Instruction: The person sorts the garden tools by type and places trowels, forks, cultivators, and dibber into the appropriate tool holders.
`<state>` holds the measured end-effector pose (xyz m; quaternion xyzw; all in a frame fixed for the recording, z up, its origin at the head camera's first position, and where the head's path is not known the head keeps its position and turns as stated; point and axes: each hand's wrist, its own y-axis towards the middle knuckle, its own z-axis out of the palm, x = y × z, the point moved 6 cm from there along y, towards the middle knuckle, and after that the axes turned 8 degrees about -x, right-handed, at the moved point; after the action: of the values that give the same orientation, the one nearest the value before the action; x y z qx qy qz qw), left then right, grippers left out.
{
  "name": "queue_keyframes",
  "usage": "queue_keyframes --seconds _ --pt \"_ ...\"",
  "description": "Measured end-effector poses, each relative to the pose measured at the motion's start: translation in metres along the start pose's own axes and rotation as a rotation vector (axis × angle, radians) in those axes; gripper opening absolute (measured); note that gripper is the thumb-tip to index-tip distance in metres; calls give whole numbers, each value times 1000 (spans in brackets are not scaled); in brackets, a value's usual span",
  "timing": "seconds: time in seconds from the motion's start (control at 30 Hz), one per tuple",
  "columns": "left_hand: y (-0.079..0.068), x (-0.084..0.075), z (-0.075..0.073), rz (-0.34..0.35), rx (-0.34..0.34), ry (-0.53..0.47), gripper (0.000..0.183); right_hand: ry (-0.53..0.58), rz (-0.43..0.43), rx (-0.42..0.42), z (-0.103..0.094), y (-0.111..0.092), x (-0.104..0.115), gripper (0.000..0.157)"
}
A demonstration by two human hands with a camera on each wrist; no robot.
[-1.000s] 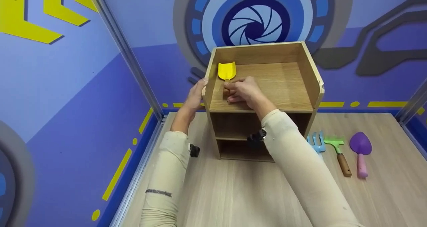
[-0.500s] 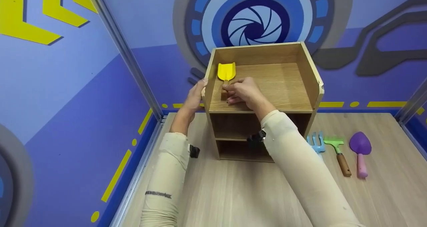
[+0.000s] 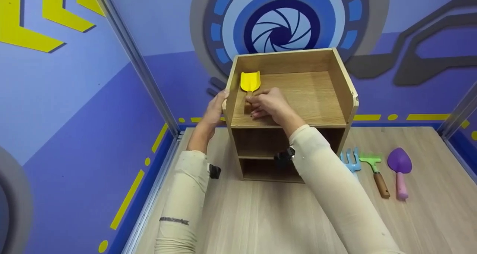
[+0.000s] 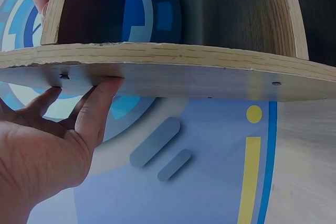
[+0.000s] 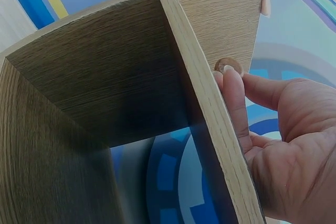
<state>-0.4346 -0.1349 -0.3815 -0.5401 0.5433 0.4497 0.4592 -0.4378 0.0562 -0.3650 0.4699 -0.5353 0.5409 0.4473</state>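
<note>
A yellow toy shovel [image 3: 250, 81] lies at the left of the top tray of a small wooden shelf unit [image 3: 305, 93], blade toward the back. My right hand [image 3: 274, 104] pinches its brown wooden handle between thumb and fingers; the handle's round end [image 5: 229, 65] shows in the right wrist view. Most of the handle is covered by the fingers. My left hand [image 3: 215, 108] rests on the unit's left side panel near the front. In the left wrist view, its extended fingers [image 4: 97, 106] press against the panel's outer face.
Right of the unit, a blue hand fork [image 3: 351, 162], a green rake [image 3: 374, 168] with a wooden handle and a purple trowel [image 3: 400, 160] with a pink handle lie on the table [image 3: 261, 216]. Printed walls [image 3: 167, 75] with metal posts stand behind and left.
The head view has shifted slightly, so everything sits a little further left in it. The shovel's handle end has edged slightly left. Both hands keep their contacts.
</note>
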Motion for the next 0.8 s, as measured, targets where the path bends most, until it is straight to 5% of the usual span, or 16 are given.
queue_keyframes --seconds 0.8 --pt "1 1 1 3 3 -22 74 -44 7 -9 -4 -3 1 46"
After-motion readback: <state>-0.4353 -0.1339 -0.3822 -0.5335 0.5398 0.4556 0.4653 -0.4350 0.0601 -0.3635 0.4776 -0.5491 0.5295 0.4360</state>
